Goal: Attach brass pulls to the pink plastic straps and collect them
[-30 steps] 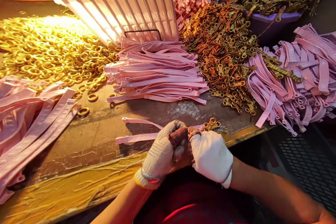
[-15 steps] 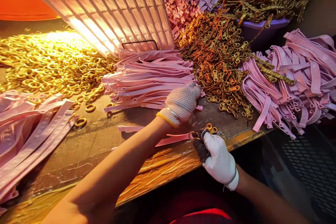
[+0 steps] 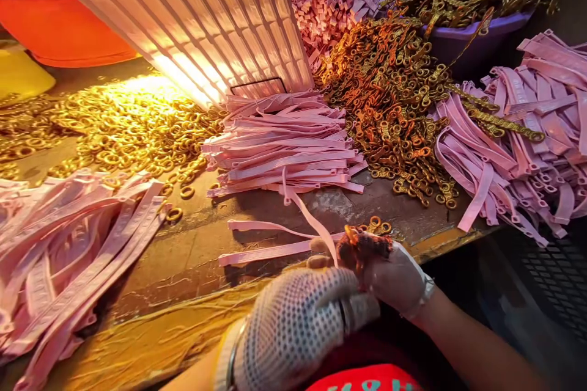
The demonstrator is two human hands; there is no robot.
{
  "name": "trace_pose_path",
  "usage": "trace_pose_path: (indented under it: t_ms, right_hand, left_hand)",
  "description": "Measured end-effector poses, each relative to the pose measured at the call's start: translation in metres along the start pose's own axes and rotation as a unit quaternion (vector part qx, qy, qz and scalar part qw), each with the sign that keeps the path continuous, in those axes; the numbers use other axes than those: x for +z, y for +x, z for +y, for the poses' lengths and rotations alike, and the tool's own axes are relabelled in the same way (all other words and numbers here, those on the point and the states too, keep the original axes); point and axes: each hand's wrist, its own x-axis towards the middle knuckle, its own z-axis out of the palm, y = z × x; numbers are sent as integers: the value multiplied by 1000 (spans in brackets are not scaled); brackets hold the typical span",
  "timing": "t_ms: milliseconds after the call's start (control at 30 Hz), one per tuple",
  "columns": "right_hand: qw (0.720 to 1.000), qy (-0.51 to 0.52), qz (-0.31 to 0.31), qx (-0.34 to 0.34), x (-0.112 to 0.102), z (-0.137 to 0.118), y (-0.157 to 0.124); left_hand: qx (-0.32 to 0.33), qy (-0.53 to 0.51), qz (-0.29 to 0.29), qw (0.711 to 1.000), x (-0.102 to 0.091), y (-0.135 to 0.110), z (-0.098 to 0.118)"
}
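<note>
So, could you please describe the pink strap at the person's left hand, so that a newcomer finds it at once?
From the tall ribbed panel, go down past the stack of pink straps to the dot-gloved left hand. The pink strap runs from this hand toward the stack. Unlike the two straps lying sideways on the table nearby, it slants steeply.

In front of the middle strap stack (image 3: 284, 149): right fingers (image 3: 367, 250) blurred, hold unclear; lower end of loose strap (image 3: 316, 220) hidden at left hand (image 3: 293, 324). Left of stack: strap pile (image 3: 82, 256) edge-cropped.
</note>
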Motion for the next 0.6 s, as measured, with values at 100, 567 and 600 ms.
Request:
trace_pose_path:
  t_ms: [100, 567, 600]
  right_hand:
    - [996, -89, -7, -4, 17, 5, 4]
    - [787, -598, 3, -151, 26, 28, -46]
    - [773, -615, 3, -154, 24, 34, -49]
  left_hand:
    - [-4, -171, -4, 985, 18, -23, -2]
    - [-282, -646, 261, 660, 1, -29, -65]
    - [-284, -667, 248, 642, -2, -29, -66]
